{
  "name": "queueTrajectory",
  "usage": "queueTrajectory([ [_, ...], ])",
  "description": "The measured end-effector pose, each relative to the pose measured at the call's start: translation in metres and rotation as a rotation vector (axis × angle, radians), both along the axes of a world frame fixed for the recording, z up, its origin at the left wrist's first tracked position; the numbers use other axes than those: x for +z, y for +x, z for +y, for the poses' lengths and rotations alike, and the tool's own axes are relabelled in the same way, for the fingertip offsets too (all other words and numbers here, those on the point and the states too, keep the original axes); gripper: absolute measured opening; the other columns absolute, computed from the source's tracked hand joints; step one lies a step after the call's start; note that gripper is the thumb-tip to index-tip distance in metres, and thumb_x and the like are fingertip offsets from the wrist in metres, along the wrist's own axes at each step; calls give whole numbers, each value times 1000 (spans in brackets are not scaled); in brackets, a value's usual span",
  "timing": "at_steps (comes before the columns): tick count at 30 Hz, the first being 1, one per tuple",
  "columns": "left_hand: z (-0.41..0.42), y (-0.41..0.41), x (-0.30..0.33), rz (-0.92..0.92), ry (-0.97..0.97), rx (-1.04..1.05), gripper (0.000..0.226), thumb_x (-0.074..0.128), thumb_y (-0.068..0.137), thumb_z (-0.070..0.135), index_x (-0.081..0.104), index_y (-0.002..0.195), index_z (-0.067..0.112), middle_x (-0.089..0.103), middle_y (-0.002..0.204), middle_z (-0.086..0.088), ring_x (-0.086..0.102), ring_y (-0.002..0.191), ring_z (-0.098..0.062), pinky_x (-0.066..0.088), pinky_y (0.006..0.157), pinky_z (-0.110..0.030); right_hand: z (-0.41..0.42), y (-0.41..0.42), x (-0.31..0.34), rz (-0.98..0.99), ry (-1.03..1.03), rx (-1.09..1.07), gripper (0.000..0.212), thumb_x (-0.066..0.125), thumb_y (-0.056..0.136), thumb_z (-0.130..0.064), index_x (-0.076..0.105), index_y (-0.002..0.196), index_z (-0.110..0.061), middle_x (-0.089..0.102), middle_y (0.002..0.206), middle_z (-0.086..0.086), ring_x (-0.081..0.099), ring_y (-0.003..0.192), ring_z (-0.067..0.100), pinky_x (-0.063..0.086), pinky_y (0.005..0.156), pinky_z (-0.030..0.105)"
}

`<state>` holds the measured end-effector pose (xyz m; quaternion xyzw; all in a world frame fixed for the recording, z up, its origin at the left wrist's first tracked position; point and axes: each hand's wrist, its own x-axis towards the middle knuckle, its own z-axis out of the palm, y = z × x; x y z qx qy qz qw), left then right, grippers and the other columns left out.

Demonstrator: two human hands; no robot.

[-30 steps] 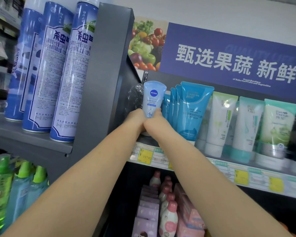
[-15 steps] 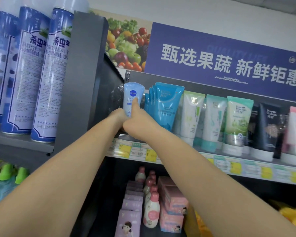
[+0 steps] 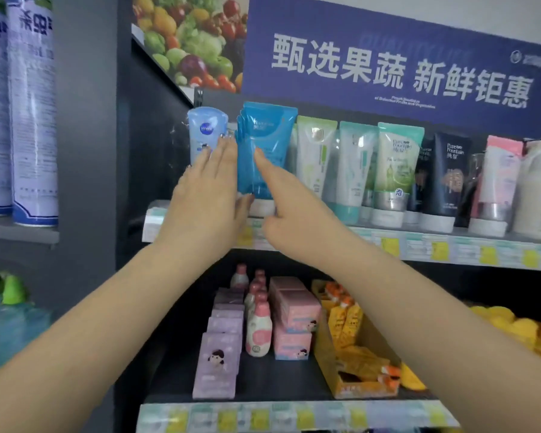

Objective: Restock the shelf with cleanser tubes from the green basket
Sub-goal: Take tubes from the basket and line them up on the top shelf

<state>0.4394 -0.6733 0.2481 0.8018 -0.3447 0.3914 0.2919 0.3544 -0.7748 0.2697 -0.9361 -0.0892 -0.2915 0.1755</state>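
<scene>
My left hand (image 3: pixel 205 195) lies flat against the pale blue tube (image 3: pixel 205 132); my right hand (image 3: pixel 289 214) points, holding nothing. A clumsy push could topple the neighbouring blue tubes (image 3: pixel 263 145).

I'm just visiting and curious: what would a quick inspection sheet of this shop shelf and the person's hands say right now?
Surface: grey upper shelf with yellow price tags along its edge.
Job's things: pale blue cleanser tube upright at the row's left end; darker blue tubes beside it; green basket not in view.
Clutter: pink bottles and boxes below.
Hands: left hand flat, fingers on the pale tube; right hand points at the blue tubes.
Cables: nothing seen.
Surroundings: blue sign, tall spray cans.
</scene>
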Motion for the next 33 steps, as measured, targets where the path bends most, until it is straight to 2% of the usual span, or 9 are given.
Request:
queueTrajectory([
  [3, -12, -30, -42, -88, 54, -101, 70, 50, 85, 19, 19, 145, -1, 22, 152, -17, 21, 140, -35, 19, 114, -44, -18, -18, -33, -21, -139, -47, 82, 44, 79, 7, 9, 149, -14, 14, 156, 6, 14, 142, 21, 11, 114, 23],
  [5, -22, -45, -70, -47, 82, -156, 75, 47, 80, 24, 19, 144, -2, 21, 152, -15, 19, 140, -29, 14, 112, -39, -32, -34, -60, 24, -155, -83, 80, 44, 81, 4, 8, 149, -18, 5, 157, 4, 8, 144, 19, 6, 114, 22],
  [7, -33, -58, -98, 16, 120, -202, 75, 46, 80, 25, 17, 145, 1, 19, 153, -12, 16, 140, -24, 12, 110, -35, -46, -49, -91, 35, -152, -132, 73, 39, 84, -2, 11, 149, -16, 7, 157, 9, 11, 143, 24, 9, 115, 25],
  [11, -61, -80, -148, 152, 205, -347, 79, 48, 82, 20, 6, 147, 5, 10, 155, -8, 9, 143, -21, 11, 114, -34, -76, -70, -157, -34, -170, -271, 77, 42, 67, -1, 30, 144, -3, 31, 146, 26, 36, 131, 43, 31, 108, 51],
  [16, -92, -101, -190, 279, 291, -434, 80, 43, 79, 23, 4, 148, 8, 5, 157, -5, 1, 144, -17, 7, 117, -35, -101, -95, -205, 1, -223, -396, 82, 49, 61, 4, 34, 141, 0, 35, 144, 26, 38, 129, 45, 30, 103, 59],
  [18, -102, -108, -204, 295, 316, -453, 80, 48, 84, 25, 1, 148, 12, -1, 156, 1, -4, 144, -14, 6, 118, -37, -110, -105, -221, 26, -216, -430, 81, 50, 62, 3, 34, 142, -1, 35, 144, 25, 38, 129, 44, 28, 103, 60],
  [21, -116, -116, -227, 339, 360, -472, 84, 55, 88, 24, -3, 147, 18, -9, 152, 10, -13, 137, -4, -1, 113, -30, -127, -119, -248, 60, -199, -467, 77, 51, 66, 1, 35, 142, -4, 35, 144, 26, 38, 130, 44, 28, 102, 61],
  [27, -143, -134, -281, 428, 523, -481, 80, 51, 90, 26, -5, 147, 24, -10, 157, -2, -9, 144, -22, 3, 115, -37, -162, -147, -314, 89, -185, -540, 74, 53, 65, 2, 44, 137, -9, 42, 137, 31, 44, 123, 50, 33, 94, 67],
  [33, -167, -153, -351, 473, 670, -504, 82, 60, 83, 18, 11, 148, 15, 9, 156, -13, 8, 143, -34, 16, 114, -48, -185, -179, -396, 229, -126, -609, 81, 61, 62, 5, 42, 138, -14, 41, 138, 29, 44, 123, 47, 35, 96, 64],
])
